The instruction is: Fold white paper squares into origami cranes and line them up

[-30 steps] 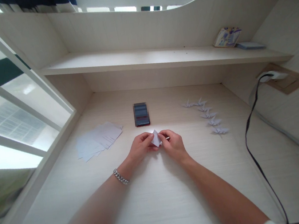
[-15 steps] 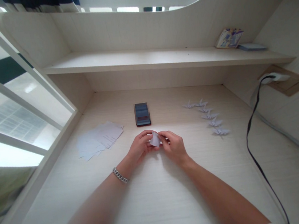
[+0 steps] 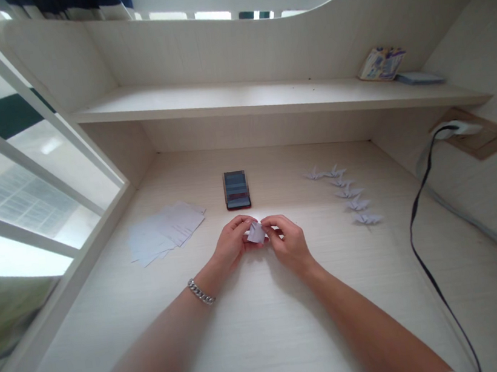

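A small piece of folded white paper (image 3: 255, 232) is held between my two hands, just above the desk. My left hand (image 3: 232, 240) pinches its left side, with fingers partly behind it. Thumb and fingertips of my right hand (image 3: 286, 239) grip the paper's right edge. Several folded paper cranes (image 3: 355, 203) stand in a slanting row to the right. Over on the left lies a fanned-out pile of white paper sheets (image 3: 163, 231). Straight beyond my hands is a phone (image 3: 236, 189), its screen blurred.
A shelf (image 3: 218, 97) spans the back of the desk (image 3: 259, 337), with a small colourful box (image 3: 381, 63) at its right end. On the right, a black cable (image 3: 413, 225) runs from a wall socket (image 3: 474, 132) down across the desk. White slats (image 3: 9, 147) border the left side.
The folded paper has turned a little and shifted slightly left, now showing a fold on its upper left. My left fingers have changed their hold; the right hand stays nearly in place.
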The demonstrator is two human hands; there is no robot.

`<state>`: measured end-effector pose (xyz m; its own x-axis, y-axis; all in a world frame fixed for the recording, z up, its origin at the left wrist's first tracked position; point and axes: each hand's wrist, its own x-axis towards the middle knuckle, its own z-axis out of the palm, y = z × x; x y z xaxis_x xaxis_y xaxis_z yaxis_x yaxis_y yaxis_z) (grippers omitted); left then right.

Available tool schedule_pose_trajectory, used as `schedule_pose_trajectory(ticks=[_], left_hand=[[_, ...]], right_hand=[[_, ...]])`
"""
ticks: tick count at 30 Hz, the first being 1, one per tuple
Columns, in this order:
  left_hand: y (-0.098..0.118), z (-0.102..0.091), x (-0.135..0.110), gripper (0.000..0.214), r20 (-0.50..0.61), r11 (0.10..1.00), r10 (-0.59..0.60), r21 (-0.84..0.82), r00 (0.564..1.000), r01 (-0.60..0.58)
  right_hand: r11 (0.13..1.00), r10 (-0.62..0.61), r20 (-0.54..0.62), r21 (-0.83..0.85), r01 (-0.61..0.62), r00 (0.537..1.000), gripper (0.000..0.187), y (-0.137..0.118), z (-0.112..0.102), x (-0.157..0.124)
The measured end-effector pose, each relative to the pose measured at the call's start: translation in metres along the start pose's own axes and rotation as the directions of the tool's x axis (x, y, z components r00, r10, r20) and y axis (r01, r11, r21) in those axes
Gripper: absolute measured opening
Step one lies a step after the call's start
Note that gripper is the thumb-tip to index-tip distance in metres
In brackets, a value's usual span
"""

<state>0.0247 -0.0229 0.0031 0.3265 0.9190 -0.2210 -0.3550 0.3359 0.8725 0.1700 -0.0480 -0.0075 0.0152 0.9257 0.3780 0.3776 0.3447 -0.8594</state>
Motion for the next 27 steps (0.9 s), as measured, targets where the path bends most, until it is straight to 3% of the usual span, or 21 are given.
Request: schedule_pose_trajectory(ticks=[3, 7, 14, 27], left_hand=[[-0.0002, -0.0026, 0.0021, 0.025, -0.053, 0.998, 0.038, 0.049, 0.998, -0.035], [0.0002, -0.0042, 0.0032, 0.027, -0.112, 0.974, 0.146, 0.189, 0.983, -0.123], [-0.0031, -0.0026, -0.0002, 0.024, -0.017, 0.828, 0.354, 0.470, 0.935, -0.305], [-0.0038, -0.0073, 0.0041, 0.029, -0.089, 0.757, 0.429, 0.578, 0.899, -0.304]], right_hand=[[0.997, -0.027, 0.038, 0.069, 0.024, 0.999, 0.013, 0.0025, -0.0002, 0.0010], [0.995, -0.095, 0.087, 0.020, 0.093, 0.992, 0.014, 0.0054, -0.0011, 0.0013], [0.984, -0.161, 0.154, -0.047, 0.170, 0.975, 0.027, 0.0039, -0.0021, 0.0008], [0.972, -0.159, 0.209, -0.138, 0.191, 0.965, 0.024, 0.0093, -0.0019, -0.0009]])
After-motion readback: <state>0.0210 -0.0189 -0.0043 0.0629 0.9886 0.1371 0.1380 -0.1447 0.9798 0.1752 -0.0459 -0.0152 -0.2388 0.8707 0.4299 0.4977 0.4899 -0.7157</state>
